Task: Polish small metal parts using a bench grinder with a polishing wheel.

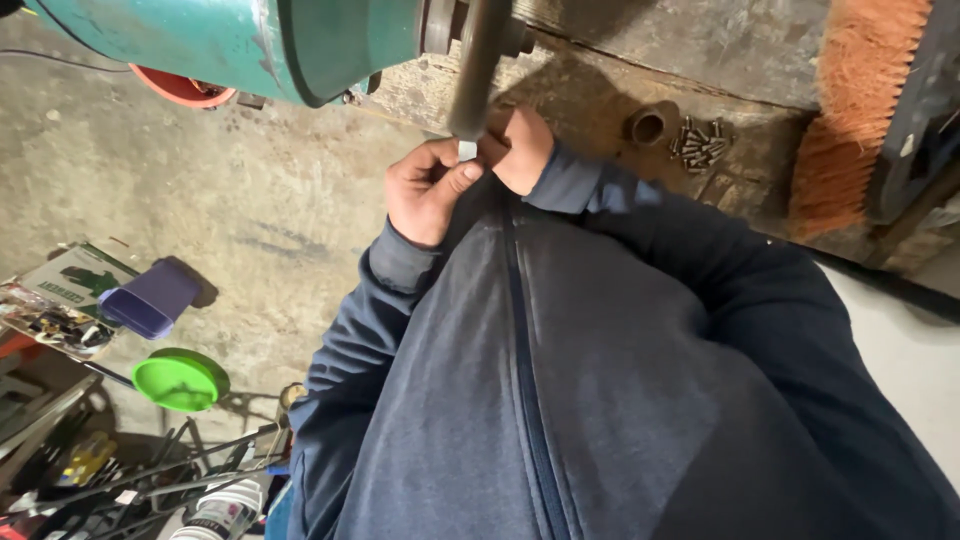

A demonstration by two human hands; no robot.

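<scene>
Nearest, dark blue zip jacket [600, 380]. Left hand [428, 190] and right hand [518, 148], both curled nearly closed, pinch one small pale metal piece [467, 151] between them; the left has the fuller hold. Dark bar [478, 65] rises from the piece toward 12 o'clock, long axis near upright. Beyond, at 2 o'clock: short pipe fitting [648, 125], heap of screws [700, 145] on worn counter [590, 100].

Two bare hands, the left hand [428, 190] and right hand [520, 150], meet under one green metal machine [250, 40]. Left of it lie one round green plastic lid [180, 380] and one purple plastic tub [152, 298]. Right of it sits one orange bristle brush [850, 120].
</scene>
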